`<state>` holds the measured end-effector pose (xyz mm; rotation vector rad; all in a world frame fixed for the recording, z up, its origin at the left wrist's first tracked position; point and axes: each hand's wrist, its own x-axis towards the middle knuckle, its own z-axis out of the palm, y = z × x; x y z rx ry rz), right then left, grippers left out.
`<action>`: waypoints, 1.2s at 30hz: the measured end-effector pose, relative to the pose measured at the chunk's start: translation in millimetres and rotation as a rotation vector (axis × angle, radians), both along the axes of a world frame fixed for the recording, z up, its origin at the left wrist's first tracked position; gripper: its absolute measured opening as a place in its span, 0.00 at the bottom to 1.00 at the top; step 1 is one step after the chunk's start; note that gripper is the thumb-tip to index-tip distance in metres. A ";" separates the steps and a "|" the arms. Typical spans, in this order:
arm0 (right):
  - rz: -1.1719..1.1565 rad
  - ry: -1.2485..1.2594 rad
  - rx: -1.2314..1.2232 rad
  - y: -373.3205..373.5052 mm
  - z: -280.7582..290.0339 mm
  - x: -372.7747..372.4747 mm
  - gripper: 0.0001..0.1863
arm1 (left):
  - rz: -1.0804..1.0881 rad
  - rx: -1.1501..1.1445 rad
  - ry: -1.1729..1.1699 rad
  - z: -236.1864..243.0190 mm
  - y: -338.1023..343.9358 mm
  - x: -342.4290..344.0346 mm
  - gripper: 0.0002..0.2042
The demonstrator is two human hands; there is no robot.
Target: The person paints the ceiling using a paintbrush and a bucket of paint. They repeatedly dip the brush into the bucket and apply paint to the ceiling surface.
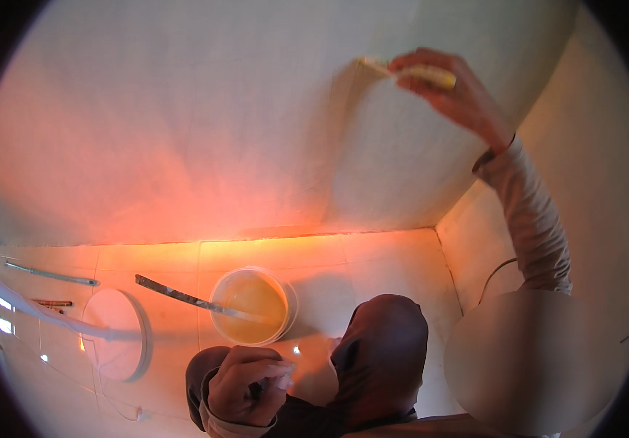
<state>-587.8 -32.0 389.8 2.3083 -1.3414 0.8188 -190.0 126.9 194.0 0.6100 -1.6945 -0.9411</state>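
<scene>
High on the pale wall (205, 109), my right hand (451, 91) grips a yellowish, flat-handled tool (431, 74), its thin tip at the wall surface and a shadow below it. My left hand (245, 383) is closed by my knee at the bottom centre, with a small pale piece (281, 374) in its fingertips, too small to make out. Just beyond that hand, a clear plastic bucket (256, 298) holds yellowish liquid, with a long stained stick (172, 290) leaning across it.
On the tiled floor (373, 263) at left lie a white round lid (99, 358), a pale pole (22, 306), a slim bar (51, 275) and thin cables. A wall corner rises at right. My bent knee (380, 343) is beside the bucket. A blurred round shape covers the lower right.
</scene>
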 end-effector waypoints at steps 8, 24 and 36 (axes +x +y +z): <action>-0.125 0.137 -0.472 15.9 67.0 33.8 0.12 | 0.050 0.054 -0.034 0.9 3.5 0.0 0.09; -0.096 -0.022 0.004 9.3 15.6 -18.3 0.12 | -0.032 -0.012 -0.096 5.4 -0.5 0.8 0.10; -0.185 0.283 -0.374 17.1 -61.5 -13.9 0.14 | -0.020 0.005 -0.111 5.4 -1.3 -0.4 0.10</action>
